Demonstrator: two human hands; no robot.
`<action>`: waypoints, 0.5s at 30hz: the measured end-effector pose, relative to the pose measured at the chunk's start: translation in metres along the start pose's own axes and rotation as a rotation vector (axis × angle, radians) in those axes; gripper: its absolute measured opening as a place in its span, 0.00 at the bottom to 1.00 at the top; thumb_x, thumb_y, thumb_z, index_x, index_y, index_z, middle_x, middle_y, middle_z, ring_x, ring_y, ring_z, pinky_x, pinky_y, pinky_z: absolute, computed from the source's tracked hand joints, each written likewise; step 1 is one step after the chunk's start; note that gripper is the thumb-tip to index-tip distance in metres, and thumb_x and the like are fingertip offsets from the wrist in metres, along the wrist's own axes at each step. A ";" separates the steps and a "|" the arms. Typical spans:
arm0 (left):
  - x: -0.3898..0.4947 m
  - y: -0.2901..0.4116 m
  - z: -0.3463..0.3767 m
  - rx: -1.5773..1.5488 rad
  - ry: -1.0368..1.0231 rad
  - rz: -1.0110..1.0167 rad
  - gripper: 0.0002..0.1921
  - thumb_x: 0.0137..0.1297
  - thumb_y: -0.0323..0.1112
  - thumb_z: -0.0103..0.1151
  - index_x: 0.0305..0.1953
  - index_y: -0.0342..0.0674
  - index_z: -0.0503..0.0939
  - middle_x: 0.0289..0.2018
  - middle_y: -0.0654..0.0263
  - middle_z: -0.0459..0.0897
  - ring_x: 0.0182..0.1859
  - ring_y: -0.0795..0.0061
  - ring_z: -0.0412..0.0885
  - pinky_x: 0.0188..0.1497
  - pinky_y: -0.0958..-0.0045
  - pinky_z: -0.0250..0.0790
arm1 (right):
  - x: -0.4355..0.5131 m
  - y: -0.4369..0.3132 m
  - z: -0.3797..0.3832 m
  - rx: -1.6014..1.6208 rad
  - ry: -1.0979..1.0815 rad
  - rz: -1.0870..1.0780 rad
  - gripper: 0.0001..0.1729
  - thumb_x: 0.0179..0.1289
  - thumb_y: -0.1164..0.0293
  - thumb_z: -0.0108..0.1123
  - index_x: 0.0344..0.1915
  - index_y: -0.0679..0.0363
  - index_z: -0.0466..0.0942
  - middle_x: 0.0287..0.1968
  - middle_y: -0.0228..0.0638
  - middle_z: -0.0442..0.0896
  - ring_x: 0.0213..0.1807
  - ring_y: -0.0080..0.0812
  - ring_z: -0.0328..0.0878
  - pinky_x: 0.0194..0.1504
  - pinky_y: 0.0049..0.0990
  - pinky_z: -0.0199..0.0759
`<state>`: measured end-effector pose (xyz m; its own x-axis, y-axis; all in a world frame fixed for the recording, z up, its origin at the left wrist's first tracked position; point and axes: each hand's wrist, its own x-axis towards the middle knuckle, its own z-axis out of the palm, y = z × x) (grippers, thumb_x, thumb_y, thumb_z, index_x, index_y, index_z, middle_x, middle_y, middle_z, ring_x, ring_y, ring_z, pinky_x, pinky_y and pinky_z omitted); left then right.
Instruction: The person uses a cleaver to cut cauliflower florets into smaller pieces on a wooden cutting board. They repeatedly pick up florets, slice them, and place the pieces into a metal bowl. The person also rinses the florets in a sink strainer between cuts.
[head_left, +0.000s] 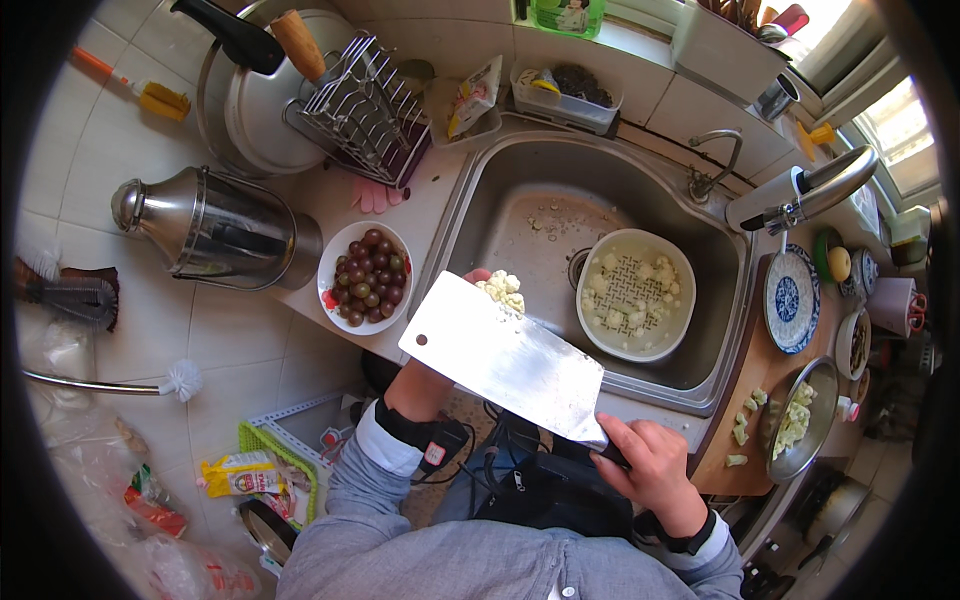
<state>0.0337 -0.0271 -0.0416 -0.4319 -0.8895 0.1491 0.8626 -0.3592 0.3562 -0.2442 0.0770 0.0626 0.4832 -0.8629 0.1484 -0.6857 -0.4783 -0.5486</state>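
Observation:
My right hand (649, 465) grips the handle of a cleaver (510, 360), whose wide metal blade lies across the view in front of my left arm. Most of my left hand (474, 277) is hidden behind the blade; only a bit of its fingers shows beside a piece of cauliflower (502, 291) at the blade's far edge. Whether the fingers hold that piece is not plain. In the steel sink (517, 187), a square plastic basin (691, 300) contains water and cauliflower florets (615, 319). More cut cauliflower (795, 420) lies in a tilted metal bowl (814, 457) at the right.
A bowl (324, 262) of grapes (371, 281) stands left of the sink, near a steel canister (232, 229) and a wire rack (360, 105). A faucet (832, 184) rises behind right. Loose cauliflower pieces (739, 433) and a patterned plate (791, 300) rest on the wooden board (720, 465).

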 end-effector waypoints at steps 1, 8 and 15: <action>-0.001 0.001 0.000 -0.016 0.024 -0.006 0.27 0.69 0.51 0.50 0.60 0.39 0.65 0.59 0.58 0.70 0.62 0.64 0.70 0.58 0.65 0.72 | 0.001 -0.001 0.001 0.005 -0.002 0.006 0.29 0.47 0.64 0.70 0.52 0.57 0.76 0.26 0.31 0.74 0.23 0.29 0.73 0.24 0.26 0.67; -0.008 0.000 -0.001 -0.045 0.125 0.035 0.28 0.67 0.51 0.51 0.63 0.41 0.65 0.61 0.57 0.68 0.63 0.56 0.68 0.62 0.52 0.66 | 0.011 -0.003 0.004 0.011 -0.005 0.038 0.28 0.48 0.63 0.70 0.51 0.57 0.77 0.25 0.31 0.73 0.23 0.31 0.73 0.24 0.27 0.68; -0.009 0.003 0.010 0.159 0.418 -0.023 0.26 0.68 0.45 0.53 0.62 0.43 0.64 0.58 0.62 0.71 0.59 0.62 0.72 0.60 0.59 0.67 | 0.023 -0.007 0.012 0.041 -0.007 0.098 0.27 0.49 0.64 0.69 0.52 0.56 0.76 0.25 0.32 0.73 0.23 0.33 0.74 0.25 0.28 0.68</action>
<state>0.0379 -0.0171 -0.0328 -0.2787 -0.9313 -0.2345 0.7886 -0.3613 0.4975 -0.2219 0.0625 0.0602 0.4191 -0.9038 0.0870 -0.7068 -0.3849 -0.5935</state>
